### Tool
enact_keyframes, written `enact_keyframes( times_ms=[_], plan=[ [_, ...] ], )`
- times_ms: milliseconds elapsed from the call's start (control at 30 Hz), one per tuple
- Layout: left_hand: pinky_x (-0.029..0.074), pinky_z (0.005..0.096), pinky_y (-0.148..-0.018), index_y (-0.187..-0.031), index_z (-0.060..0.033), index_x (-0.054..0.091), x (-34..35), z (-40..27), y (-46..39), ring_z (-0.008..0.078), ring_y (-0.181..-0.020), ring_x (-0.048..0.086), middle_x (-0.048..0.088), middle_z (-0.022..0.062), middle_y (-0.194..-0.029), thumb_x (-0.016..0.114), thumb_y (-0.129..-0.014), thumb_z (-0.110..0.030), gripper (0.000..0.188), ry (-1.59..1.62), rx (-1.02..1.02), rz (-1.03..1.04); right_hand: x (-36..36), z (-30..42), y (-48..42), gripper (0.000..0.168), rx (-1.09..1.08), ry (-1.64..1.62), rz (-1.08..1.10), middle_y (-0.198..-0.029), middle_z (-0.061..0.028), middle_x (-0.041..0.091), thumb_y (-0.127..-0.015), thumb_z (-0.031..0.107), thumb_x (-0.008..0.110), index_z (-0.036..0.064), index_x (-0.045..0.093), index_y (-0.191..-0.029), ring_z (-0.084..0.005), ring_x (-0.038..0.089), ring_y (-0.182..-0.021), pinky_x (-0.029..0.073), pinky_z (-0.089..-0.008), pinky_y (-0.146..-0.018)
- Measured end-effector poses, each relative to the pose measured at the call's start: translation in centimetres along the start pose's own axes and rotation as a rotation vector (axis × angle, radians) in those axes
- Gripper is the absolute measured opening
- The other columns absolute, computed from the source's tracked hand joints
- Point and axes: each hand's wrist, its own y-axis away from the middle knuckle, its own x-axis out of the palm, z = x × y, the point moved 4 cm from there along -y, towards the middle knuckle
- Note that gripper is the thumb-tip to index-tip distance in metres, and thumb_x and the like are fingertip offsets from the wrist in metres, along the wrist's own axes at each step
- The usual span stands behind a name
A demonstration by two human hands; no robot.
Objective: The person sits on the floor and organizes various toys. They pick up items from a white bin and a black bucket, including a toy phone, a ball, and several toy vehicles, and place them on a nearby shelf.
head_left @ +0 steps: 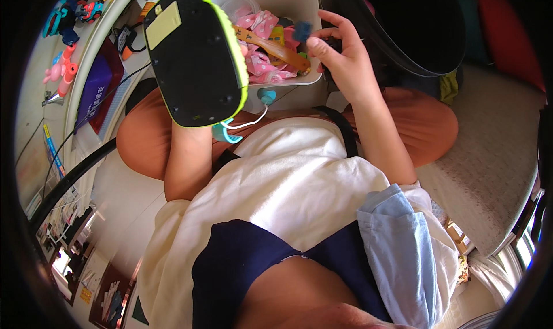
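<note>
My left hand (pixel 244 50) is mostly hidden behind a plastic toy with a black underside (pixel 198 65) and a lime-green rim; a fingertip shows at its right edge. The toy is held tilted, its pale yellow cover (pixel 163 25) facing me. A white cord (pixel 248 123) runs from near its lower edge to a turquoise plastic piece (pixel 268 96). My right hand (pixel 339 48) is over the right rim of a white plastic bin (pixel 313 76), thumb and fingers apart. A small, blurred dark-blue block (pixel 302 31) is just beyond the fingertips, over the bin.
Inside the bin are pink flowered cloth (pixel 263 24), a brown wooden strip (pixel 276 48) and a yellow item (pixel 277 34). A large black container (pixel 410 31) stands right of it. Small toys (pixel 60 67) and a purple box (pixel 93 89) lie on the left.
</note>
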Motion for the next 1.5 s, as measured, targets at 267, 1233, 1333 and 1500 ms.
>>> enact_keyframes(
  times_ms=[267,1233,1333,1500],
  plan=[
    [0.050,0.0447,-0.092,-0.132,-0.0029,0.047,3.1,2.9,-1.1,0.0342,-0.110,0.060,0.054,0.0217,-0.124,0.050,-0.097,-0.029,0.045,0.165,-0.170,0.057,1.6,0.6,0.4,0.078,0.227,-1.031,0.161,-0.135,-0.0140,0.048,-0.095,0.063,0.032,0.000,0.038,-0.139,-0.0263,0.050,-0.119,0.039,-0.0418,-0.102],
    [0.039,0.0387,-0.037,-0.109,-0.0084,0.043,8.0,-10.4,1.0,0.0328,-0.045,0.051,0.056,0.0191,-0.068,0.055,-0.088,-0.039,0.039,-0.054,-0.085,0.218,-12.1,-9.8,-22.4,0.080,-0.094,1.795,0.694,-0.151,-0.0125,0.032,-0.071,0.043,0.075,0.016,0.046,-0.140,-0.0474,0.039,-0.129,0.036,-0.0503,-0.106],
    [0.040,0.0399,-0.040,-0.112,-0.0093,0.042,7.9,-13.1,2.5,0.0340,-0.045,0.051,0.060,0.0212,-0.071,0.058,-0.086,-0.039,0.042,-0.151,-0.221,0.310,-15.6,-21.4,-25.7,0.070,0.038,1.430,0.743,-0.155,-0.0058,0.027,-0.071,0.044,0.073,0.016,0.055,-0.132,-0.0477,0.034,-0.133,0.029,-0.0504,-0.111],
    [0.041,0.0421,-0.041,-0.112,-0.0021,0.041,7.1,-13.5,1.4,0.0305,-0.058,0.057,0.055,0.0099,-0.098,0.056,-0.089,-0.036,0.044,-0.162,-0.156,0.255,-19.2,-20.2,-26.2,0.062,0.308,1.264,0.464,-0.128,-0.0111,0.043,-0.073,0.032,0.074,0.012,0.053,-0.128,-0.0358,0.046,-0.116,0.037,-0.0431,-0.101]
  ],
)
